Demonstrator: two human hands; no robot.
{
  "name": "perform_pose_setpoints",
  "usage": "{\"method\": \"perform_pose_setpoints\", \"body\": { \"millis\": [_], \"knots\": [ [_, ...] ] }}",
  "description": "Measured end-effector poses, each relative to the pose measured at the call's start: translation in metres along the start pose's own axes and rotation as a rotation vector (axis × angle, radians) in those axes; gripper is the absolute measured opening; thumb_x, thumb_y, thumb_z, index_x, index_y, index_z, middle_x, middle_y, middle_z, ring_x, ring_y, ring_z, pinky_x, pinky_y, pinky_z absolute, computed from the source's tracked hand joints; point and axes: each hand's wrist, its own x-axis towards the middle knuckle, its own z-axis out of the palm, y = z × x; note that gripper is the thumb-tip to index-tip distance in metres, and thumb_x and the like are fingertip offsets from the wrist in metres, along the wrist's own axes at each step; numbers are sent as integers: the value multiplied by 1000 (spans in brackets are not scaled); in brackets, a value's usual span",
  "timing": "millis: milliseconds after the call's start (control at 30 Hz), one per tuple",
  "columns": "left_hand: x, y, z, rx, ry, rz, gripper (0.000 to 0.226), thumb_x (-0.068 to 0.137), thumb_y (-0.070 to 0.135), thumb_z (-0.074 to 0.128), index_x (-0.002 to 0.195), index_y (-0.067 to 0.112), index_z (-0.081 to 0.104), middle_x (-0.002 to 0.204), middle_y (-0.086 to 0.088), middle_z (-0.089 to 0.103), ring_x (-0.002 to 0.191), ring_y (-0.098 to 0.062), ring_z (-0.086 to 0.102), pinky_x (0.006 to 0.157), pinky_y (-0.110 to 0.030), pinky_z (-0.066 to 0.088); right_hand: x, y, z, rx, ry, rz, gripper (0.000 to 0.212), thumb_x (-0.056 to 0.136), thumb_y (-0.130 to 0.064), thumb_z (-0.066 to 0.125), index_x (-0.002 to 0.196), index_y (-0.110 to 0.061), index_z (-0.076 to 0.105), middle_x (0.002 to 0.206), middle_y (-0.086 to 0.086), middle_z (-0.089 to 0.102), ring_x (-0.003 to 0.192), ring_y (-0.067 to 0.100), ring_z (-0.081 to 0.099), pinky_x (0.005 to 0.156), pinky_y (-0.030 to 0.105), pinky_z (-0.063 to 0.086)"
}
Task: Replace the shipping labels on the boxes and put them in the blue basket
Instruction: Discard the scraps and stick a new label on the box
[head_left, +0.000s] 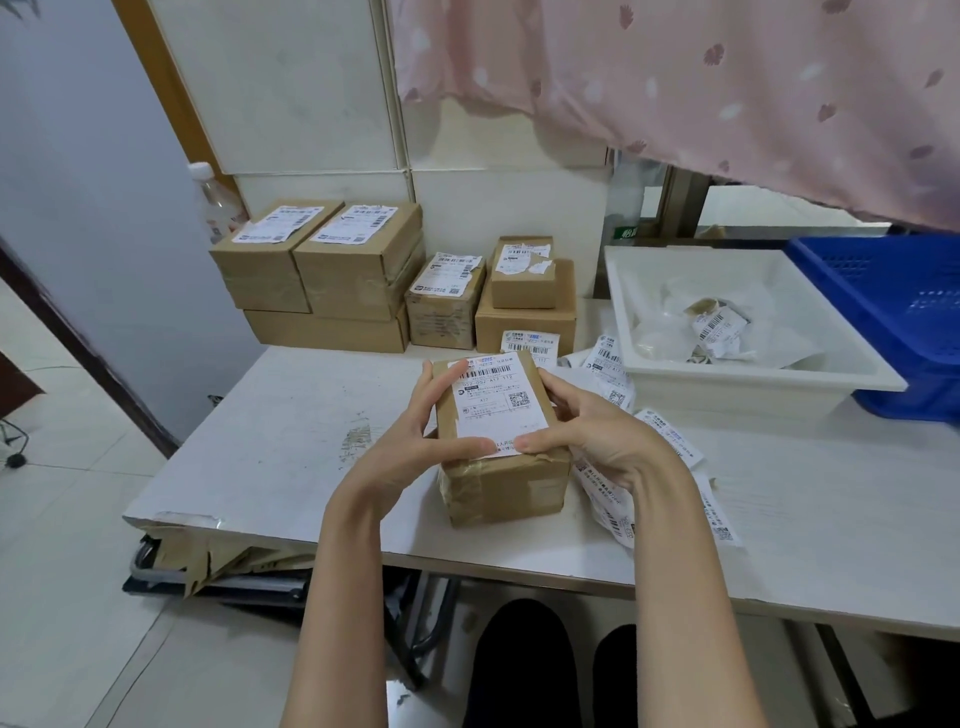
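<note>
A small brown cardboard box (511, 483) stands on the white table (291, 431) in front of me, with a white shipping label (496, 402) on its top. My left hand (421, 431) holds the box's left side, its thumb pressing the label's near edge. My right hand (597, 431) grips the right side, its thumb also on that edge. The blue basket (893, 301) sits at the far right.
Several cardboard boxes (332, 270) with torn labels are stacked at the table's back. A white tray (675, 374) with crumpled label scraps stands right of centre. Loose labels (670, 436) lie on the table by my right hand. A pink curtain (727, 78) hangs above.
</note>
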Motion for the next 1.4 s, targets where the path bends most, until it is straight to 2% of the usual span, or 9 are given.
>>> {"method": "perform_pose_setpoints", "body": {
  "millis": [267,433,667,833,933,1033,1233,1300,1400],
  "knots": [
    [1,-3,3,-28,47,10,96,51,39,87,135,60,44,162,13,13,144,-13,28,111,-36,41,-4,1,-8,52,-129,-19,70,87,16,55,138,-30,45,117,-6,71,110,9,66,85,22,55],
    [7,0,14,51,153,14,102,49,48,88,139,52,40,163,14,5,146,-13,25,114,-41,38,-7,-1,-3,-79,24,-22,46,92,-15,65,132,-30,51,106,-15,72,96,-1,68,87,19,52],
    [6,-2,6,-20,78,-29,97,50,37,85,136,55,43,161,11,13,141,-16,33,99,-31,51,-5,-1,-2,-104,7,-15,56,88,7,61,113,-43,54,97,-24,71,94,-9,65,83,14,51],
    [7,0,13,-73,172,-38,79,61,28,73,132,52,50,163,6,18,138,-16,39,85,-22,52,-3,-4,7,-165,218,0,27,100,-25,50,123,-34,61,113,-16,68,106,7,62,97,29,46],
    [8,2,24,-153,299,17,58,83,29,71,135,44,51,157,1,35,125,-15,55,77,-22,56,3,-1,24,-321,376,6,42,82,-47,70,117,-30,56,111,-13,65,107,12,60,94,35,49],
    [9,4,30,-260,388,77,55,99,6,52,144,37,43,139,2,56,104,-9,68,70,-21,55,13,5,37,-309,531,-35,42,70,-38,75,108,-30,58,106,-9,67,109,19,59,93,43,50],
    [7,9,36,-278,480,79,47,97,-1,48,131,32,52,127,2,61,98,-11,69,67,-23,56,17,7,38,-367,700,-129,23,97,-22,52,106,-13,71,102,4,72,100,23,61,87,38,49],
    [6,9,38,-245,503,73,36,95,-2,46,118,25,57,117,-3,66,103,-20,67,66,-26,55,17,9,37,-343,691,-140,28,98,-30,51,101,-10,71,93,3,70,93,23,61,77,33,45],
    [8,7,35,-178,508,55,35,95,1,44,115,23,60,113,-3,66,106,-24,66,67,-27,54,15,9,41,-344,644,-111,31,87,-45,66,110,-24,67,95,-14,65,102,13,59,87,33,48]
  ]
}}
